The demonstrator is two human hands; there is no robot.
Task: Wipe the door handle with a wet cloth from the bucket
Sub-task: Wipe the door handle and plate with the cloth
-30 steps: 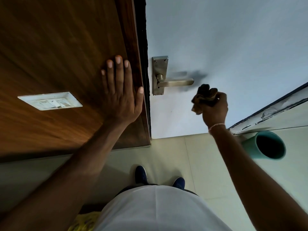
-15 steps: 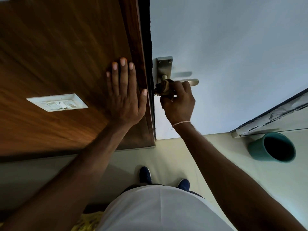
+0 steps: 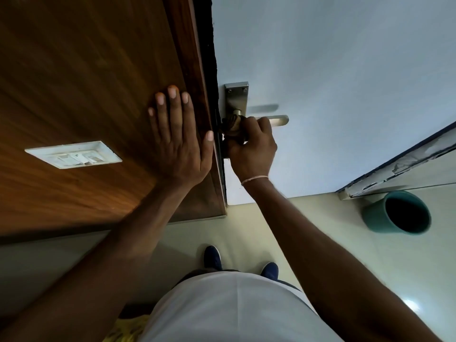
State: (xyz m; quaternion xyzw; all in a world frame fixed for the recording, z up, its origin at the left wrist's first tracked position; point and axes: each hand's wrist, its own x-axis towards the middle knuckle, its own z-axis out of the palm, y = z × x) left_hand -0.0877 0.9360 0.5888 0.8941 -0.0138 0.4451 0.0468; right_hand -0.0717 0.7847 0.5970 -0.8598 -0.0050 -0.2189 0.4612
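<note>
A metal lever door handle (image 3: 278,120) on a backplate (image 3: 236,97) is fixed to the pale blue door (image 3: 333,70). My right hand (image 3: 251,146) is closed around a dark cloth (image 3: 230,124), pressing it on the inner end of the lever near the backplate. Only the lever's free tip shows past my fingers. My left hand (image 3: 177,141) lies flat with fingers apart on the brown wooden panel (image 3: 86,82) just left of the door edge. A teal bucket (image 3: 397,213) stands on the floor at the right.
A white switch plate (image 3: 74,154) sits on the wooden panel at the left. A worn frame strip (image 3: 399,166) runs along the floor behind the bucket. My feet in blue shoes (image 3: 213,257) stand on pale floor tiles below the handle.
My right hand carried the cloth from right of the handle onto the lever and now holds it at the lever's base. My left hand stays flat on the wood.
</note>
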